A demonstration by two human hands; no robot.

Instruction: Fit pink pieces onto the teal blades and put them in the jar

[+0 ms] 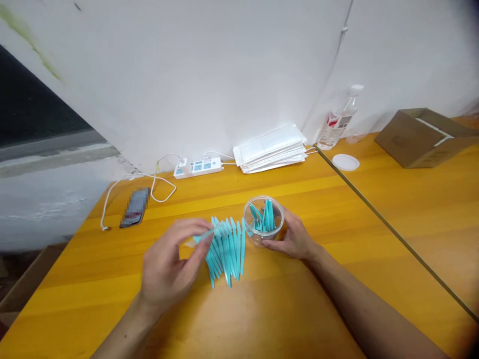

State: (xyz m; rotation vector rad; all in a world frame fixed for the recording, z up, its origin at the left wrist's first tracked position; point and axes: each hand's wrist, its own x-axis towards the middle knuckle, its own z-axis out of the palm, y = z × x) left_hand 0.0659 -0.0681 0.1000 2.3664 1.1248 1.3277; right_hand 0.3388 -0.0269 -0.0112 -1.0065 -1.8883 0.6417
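My left hand (pixel 170 267) pinches a slim turquoise plastic stick (pixel 207 234) between thumb and fingers, just above the left side of a spread of similar sticks (pixel 235 249). Those lie side by side on the wooden table, roughly lengthwise to me, with flattened, wider far ends. My fingers partly cover the held piece. To the right of the spread, a clear round plastic jar (pixel 257 240) stands open, with several turquoise sticks (pixel 268 217) leaning inside. My right hand (pixel 292 237) is wrapped round the jar's right side, thumb at the front.
A phone (pixel 135 207) and white cable lie at the left. Along the wall are a power strip (pixel 198 167) and a stack of white packets (pixel 271 149). Further right are a water bottle (pixel 339 122), a white lid (pixel 346 162) and an open cardboard box (pixel 407 139). A seam crosses the tabletop.
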